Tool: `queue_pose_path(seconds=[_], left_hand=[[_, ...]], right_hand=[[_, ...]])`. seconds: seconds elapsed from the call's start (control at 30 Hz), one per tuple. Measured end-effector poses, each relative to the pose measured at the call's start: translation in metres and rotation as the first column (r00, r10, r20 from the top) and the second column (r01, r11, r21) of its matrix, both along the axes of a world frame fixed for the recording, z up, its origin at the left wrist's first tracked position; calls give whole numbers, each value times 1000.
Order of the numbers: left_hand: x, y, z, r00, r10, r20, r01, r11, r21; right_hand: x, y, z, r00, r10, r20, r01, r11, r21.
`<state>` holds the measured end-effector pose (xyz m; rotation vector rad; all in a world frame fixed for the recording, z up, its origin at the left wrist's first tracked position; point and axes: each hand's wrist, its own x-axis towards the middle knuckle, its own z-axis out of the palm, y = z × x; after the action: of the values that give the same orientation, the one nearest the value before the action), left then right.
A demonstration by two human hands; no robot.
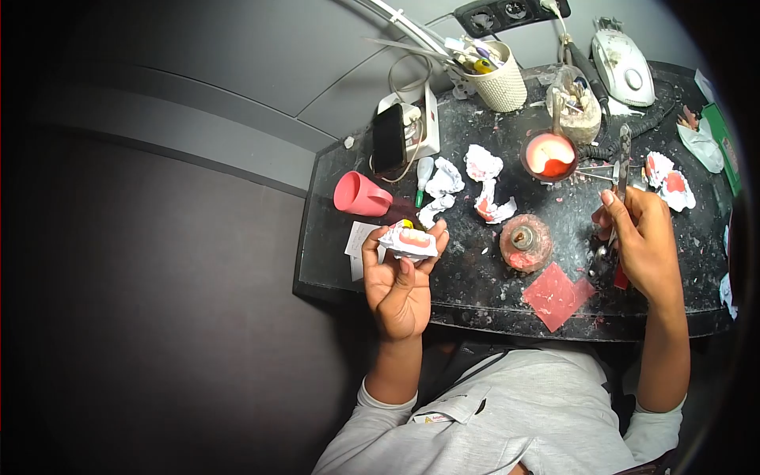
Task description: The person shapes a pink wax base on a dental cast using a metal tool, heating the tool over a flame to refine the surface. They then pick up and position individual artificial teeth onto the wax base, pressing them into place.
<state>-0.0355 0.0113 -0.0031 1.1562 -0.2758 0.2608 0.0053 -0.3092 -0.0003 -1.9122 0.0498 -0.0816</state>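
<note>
My left hand (400,285) is raised palm up in front of the dark bench and holds a white plaster dental cast with pink wax (409,240) at its fingertips. My right hand (645,237) is shut on a thin metal instrument (623,162) whose shaft points up toward the back of the bench. Its lower end lies near my palm. The two hands are well apart, with a small glass burner (526,240) on the bench between them.
On the black bench (475,277) lie a pink wax sheet (556,295), several white plaster casts (484,178), a bowl of red wax (549,155), a pink cup (358,194), a white tool holder (500,79) and a white machine (625,67). A dark floor lies left.
</note>
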Motion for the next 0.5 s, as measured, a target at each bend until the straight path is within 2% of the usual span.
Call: queue_pose_path(seconds=[0.3,0.5], left_hand=[[-1,3,-2,998,-16,-53,12,997,-79],[1,9,-9,998,-64,2,64,994,-83]], right_hand=[[0,1,-1,1000,-14,17,14,1000,7],[-1,0,1,1000,-5,13,5,1000,-14]])
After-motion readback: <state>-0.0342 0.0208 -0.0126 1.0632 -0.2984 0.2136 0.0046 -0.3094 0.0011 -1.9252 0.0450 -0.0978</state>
